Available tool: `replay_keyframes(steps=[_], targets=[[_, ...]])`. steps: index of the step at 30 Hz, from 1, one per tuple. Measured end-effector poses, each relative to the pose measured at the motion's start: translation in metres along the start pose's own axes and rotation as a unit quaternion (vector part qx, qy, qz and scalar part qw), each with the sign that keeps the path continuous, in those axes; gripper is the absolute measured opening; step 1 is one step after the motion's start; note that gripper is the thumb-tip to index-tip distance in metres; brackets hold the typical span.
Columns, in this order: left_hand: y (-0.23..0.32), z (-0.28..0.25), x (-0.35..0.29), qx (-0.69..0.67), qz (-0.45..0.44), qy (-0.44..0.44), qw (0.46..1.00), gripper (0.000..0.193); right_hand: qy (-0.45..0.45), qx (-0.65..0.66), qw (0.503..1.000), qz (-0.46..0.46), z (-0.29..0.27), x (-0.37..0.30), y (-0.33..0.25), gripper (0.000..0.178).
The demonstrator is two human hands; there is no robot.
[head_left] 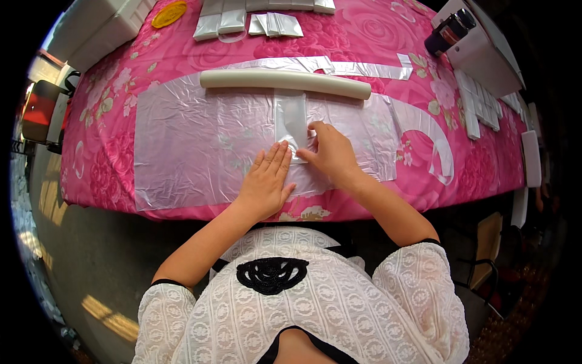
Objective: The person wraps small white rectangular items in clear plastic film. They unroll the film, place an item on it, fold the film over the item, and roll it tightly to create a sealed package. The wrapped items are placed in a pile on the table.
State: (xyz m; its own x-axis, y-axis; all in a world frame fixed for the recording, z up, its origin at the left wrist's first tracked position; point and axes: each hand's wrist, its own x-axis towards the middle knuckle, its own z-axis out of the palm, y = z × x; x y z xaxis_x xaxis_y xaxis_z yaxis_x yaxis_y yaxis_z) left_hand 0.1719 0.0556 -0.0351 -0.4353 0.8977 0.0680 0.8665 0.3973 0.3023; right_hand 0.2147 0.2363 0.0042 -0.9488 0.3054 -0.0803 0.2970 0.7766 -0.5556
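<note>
My left hand (pixel 265 181) lies flat, fingers released, pressing near edge of small clear plastic bag (pixel 291 119). My right hand (pixel 330 151) pinches bag's right edge between fingers, grasping it lightly. Bag lies at middle of large clear plastic sheet (pixel 200 151), on desk with pink flowered cloth (pixel 121 91). Step in hand, I judge: flattening or folding bag. Next move needs steady even pressure. Far: long cream roll (pixel 285 80) just beyond bag, could block sliding. Folded bags in stack (pixel 248 21) far, white pieces (pixel 479 103) right.
</note>
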Motion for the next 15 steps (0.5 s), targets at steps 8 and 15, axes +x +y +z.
replay_keyframes(steps=[8, 15], targets=[[-0.013, 0.006, 0.008, -0.022, 0.048, 0.107, 0.993, 0.042, 0.038, -0.114, 0.924, -0.363, 0.016, 0.017, 0.042, 0.042], [-0.023, -0.002, 0.017, -0.053, 0.090, 0.179, 0.978, 0.017, -0.018, 0.001, 0.941, -0.339, 0.004, 0.024, 0.040, 0.040]])
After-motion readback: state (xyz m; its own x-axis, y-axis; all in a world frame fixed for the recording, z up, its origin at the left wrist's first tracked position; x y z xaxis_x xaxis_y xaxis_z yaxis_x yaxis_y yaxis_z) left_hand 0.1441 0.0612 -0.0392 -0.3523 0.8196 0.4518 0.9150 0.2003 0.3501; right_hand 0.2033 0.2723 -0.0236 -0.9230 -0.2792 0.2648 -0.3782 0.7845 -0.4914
